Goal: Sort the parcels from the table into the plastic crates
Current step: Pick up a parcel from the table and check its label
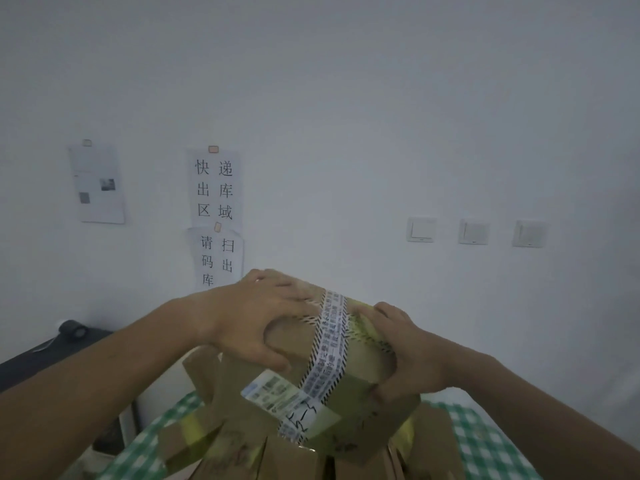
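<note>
White wall (346, 98), hands gripping taped parcel (332, 368) from both sides

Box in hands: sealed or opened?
Sealed. The cardboard box has printed tape unbroken across its top and down the front; left hand and right hand grip its sides.

Lower cardboard parcels (291, 459): cut off at 6 o'clock edge. Tabletop (485, 441): mostly covered. Shipping label (277, 393): print blurred, unreadable.
</note>
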